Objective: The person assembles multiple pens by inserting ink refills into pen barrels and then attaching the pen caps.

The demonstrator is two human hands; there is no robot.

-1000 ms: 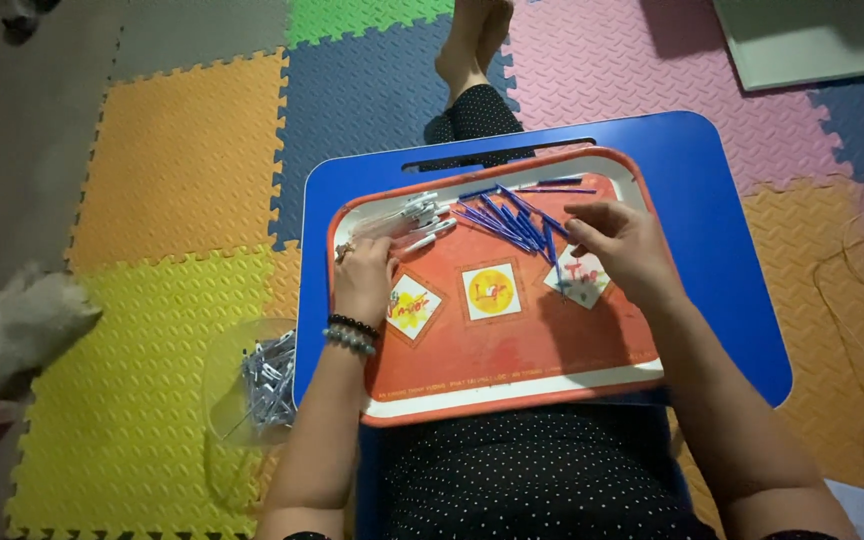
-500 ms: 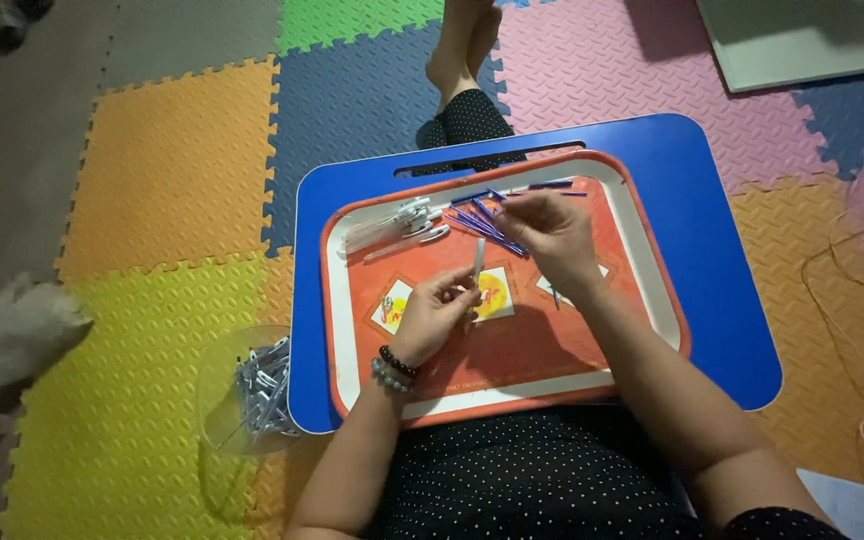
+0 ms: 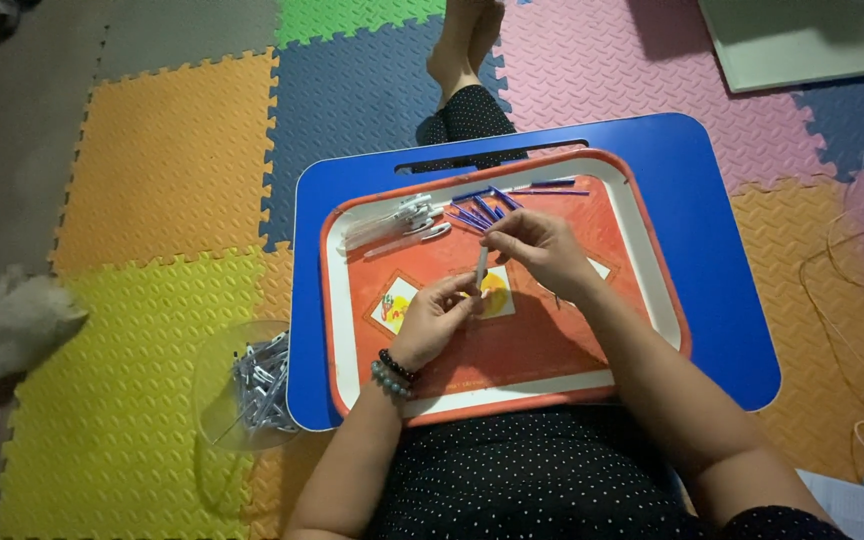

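My left hand (image 3: 439, 318) and my right hand (image 3: 535, 246) meet over the middle of an orange tray (image 3: 642, 250) and together hold a thin clear pen barrel (image 3: 481, 264), upright between the fingertips. A beaded bracelet (image 3: 392, 372) circles my left wrist. At the tray's far edge lie several blue pen refills (image 3: 482, 207), and to their left several clear pen barrels with clips (image 3: 397, 225). The tray rests on a blue lap table (image 3: 722, 280) over my legs.
A clear plastic bowl (image 3: 247, 385) with several finished pens stands on the foam mat left of the table. Coloured puzzle mats cover the floor. A white furry animal (image 3: 7, 325) lies at the left edge. Cables (image 3: 852, 300) lie at the right, a white board at top right.
My hands left the parts at the tray's far edge and came together mid-tray. They now hold a pen barrel between them. The view has shifted slightly.
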